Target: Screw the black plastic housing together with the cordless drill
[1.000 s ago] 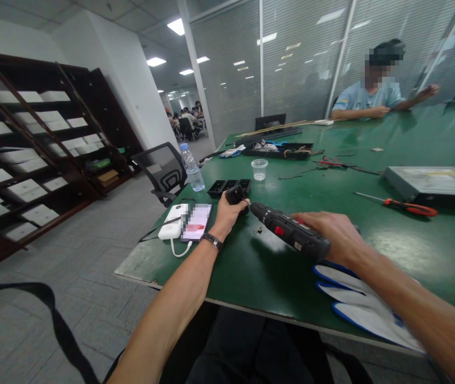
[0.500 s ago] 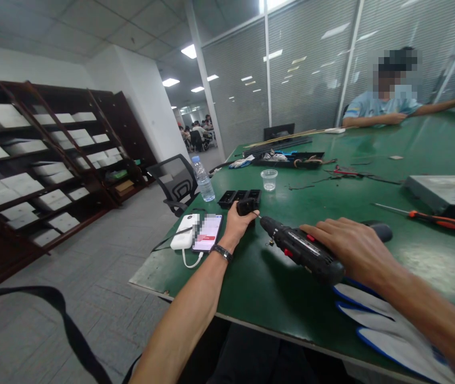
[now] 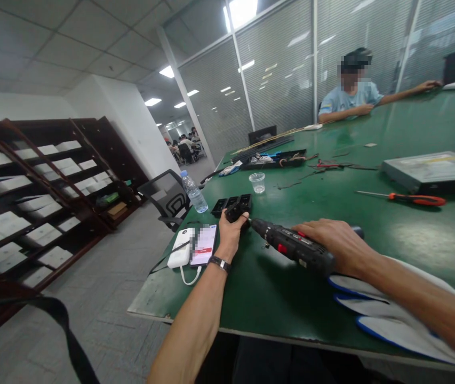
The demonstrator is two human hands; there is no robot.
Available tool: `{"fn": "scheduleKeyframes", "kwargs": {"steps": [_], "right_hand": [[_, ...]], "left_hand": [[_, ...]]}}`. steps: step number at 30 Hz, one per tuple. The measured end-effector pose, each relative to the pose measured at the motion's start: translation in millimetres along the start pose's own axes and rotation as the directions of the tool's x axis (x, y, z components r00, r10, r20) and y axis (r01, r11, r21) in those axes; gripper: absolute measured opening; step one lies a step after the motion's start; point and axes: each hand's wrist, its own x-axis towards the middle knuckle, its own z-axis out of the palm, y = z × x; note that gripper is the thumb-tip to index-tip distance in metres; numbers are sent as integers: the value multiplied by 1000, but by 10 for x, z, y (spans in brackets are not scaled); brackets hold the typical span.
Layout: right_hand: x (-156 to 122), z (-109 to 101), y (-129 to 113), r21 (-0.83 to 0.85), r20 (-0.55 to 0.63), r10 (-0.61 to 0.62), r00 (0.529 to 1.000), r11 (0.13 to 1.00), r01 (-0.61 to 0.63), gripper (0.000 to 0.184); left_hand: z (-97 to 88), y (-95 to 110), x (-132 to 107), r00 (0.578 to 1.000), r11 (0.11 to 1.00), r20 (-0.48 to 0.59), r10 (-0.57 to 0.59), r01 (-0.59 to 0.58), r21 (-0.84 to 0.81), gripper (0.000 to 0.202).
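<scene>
My right hand [image 3: 331, 239] is wrapped round a black and red cordless drill [image 3: 291, 244], which lies on its side in the air with its chuck pointing left. The drill's bit reaches the small black part [image 3: 234, 212] in my left hand [image 3: 231, 232]. Fingers and thumb of that hand are closed round the part; whether the bit touches it I cannot tell. Just behind it on the table is a black tray with compartments [image 3: 245, 200]. Below my right forearm lie white gloves with blue edges [image 3: 395, 325].
A phone [image 3: 204, 253] and a white power bank [image 3: 179, 258] lie left of my left hand. Behind stand a water bottle [image 3: 195, 193] and a clear plastic cup [image 3: 257, 184]. A screwdriver [image 3: 419, 199] and a grey metal box [image 3: 423, 173] are at right. Across the green table sits a person [image 3: 349, 101].
The view has turned slightly, so the table's things sit a little further left. Both hands keep their holds, with the drill still pointed at the black part.
</scene>
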Motion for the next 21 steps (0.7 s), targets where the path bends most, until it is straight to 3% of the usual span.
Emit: {"fn": "scheduleKeyframes", "kwargs": {"steps": [9,21], "right_hand": [[-16,-197,-116,-43,97,51,994,998,-47,30],[-27,-223,-128,-75,115,76,990,995,-67,24]], "left_hand": [[59,33,-46,998,998,-2,-59,59,-19,58],[64,-3,-19,998,998,2,-55,55,1,57]]}}
